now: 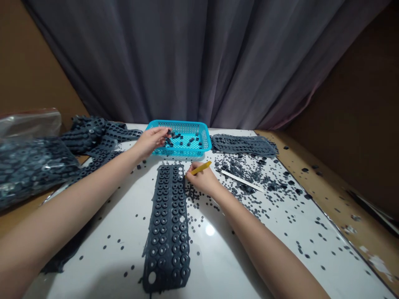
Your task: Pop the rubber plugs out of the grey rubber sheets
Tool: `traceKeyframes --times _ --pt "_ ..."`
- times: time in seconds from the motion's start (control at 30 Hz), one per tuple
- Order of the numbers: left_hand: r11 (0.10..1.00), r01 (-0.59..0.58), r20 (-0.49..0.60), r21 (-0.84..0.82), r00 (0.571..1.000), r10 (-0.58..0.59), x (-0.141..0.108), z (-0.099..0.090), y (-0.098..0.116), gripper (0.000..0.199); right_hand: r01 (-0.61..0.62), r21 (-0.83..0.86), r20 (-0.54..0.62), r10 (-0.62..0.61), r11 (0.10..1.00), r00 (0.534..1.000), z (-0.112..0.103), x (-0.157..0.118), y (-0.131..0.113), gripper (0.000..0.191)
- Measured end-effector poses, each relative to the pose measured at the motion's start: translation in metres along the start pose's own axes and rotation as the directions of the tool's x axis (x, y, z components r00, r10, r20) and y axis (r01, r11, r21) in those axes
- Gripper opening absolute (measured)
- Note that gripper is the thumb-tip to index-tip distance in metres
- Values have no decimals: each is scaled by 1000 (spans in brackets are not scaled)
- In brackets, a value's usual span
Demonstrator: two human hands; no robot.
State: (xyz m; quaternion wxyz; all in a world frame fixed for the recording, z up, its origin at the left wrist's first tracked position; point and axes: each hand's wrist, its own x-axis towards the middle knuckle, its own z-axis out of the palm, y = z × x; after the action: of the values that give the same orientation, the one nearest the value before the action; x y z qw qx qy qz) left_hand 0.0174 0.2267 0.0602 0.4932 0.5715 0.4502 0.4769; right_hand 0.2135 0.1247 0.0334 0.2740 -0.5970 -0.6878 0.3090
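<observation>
Sheet of dark rings (pixel 170 216) looks light, rubbery, best held along its edge; left hand (pixel 152 141) pinches a small dark piece (pixel 169 132), right hand (pixel 200 177) grips a yellow tool (pixel 202 167).

Single head-worn view, forward and down over the white tabletop (pixel 218 265)

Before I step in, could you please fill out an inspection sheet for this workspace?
Surface: white tabletop, strewn with scattered discs.
Job's things: long perforated sheet, ringed, some holes open; blue basket containing dark pieces.
Clutter: clear bag of dark rings at left; white strip among the discs; another sheet right of the basket.
Hands: left hand at the basket, small piece at its fingertips; right hand holds a yellow tool.
Cables: nothing seen.
Surroundings: grey curtain behind.
</observation>
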Motion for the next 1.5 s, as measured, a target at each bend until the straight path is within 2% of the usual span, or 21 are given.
traceKeyframes --times 0.03,0.07,0.13,0.23,0.3,0.33,0.4,0.47,0.6,0.77,0.9,1.03,1.17,1.33,1.5 --pt "981 -83 -33 176 995 90 9 -5 1 37 -1 2 0 1 1000 1000 0 0 0 15" --pt "924 -142 -26 354 987 162 15 -10 1 39 -1 3 -1 1 1000 1000 0 0 0 15" --pt "775 -206 61 598 975 212 22 -17 -2 41 8 14 -1 -8 1000 1000 0 0 1 15" --pt "579 -307 186 755 948 260 15 -18 -9 41 42 59 -7 -41 997 999 0 0 2 13" --pt "443 -419 300 792 900 315 0 -12 -12 37 48 100 -21 -46 994 999 -1 1 3 12" --pt "390 -485 381 783 869 316 -10 -7 -13 33 41 124 -26 -38 992 999 -2 2 4 11" --pt "344 -607 545 716 794 269 -29 2 -13 25 19 163 -23 -16 986 1000 -3 4 6 10" --pt "324 -672 629 665 739 242 -45 12 -12 21 2 181 -7 0 984 1000 -3 5 8 11" --pt "343 -677 653 651 730 202 -62 21 -15 16 -12 187 29 7 982 1000 0 4 8 12" --pt "396 -665 690 634 717 100 -63 23 -21 15 1 103 26 -4 995 1000 3 2 4 15" --pt "360 -681 715 638 697 51 -63 27 -19 14 11 0 24 -11 1000 1000 3 1 2 15" --pt "245 -752 775 612 631 0 -61 35 -14 12 -11 -6 40 12 1000 999 3 1 3 14" --pt "38 -817 817 575 576 14 -64 42 -17 8 -3 9 37 2 1000 999 3 1 5 13" --pt "-170 -777 795 606 592 130 -81 43 -31 12 -8 3 32 8 1000 999 3 1 4 13" --pt "-250 -768 807 590 555 199 -89 39 -37 17 11 -28 10 -10 1000 1000 3 1 4 13"
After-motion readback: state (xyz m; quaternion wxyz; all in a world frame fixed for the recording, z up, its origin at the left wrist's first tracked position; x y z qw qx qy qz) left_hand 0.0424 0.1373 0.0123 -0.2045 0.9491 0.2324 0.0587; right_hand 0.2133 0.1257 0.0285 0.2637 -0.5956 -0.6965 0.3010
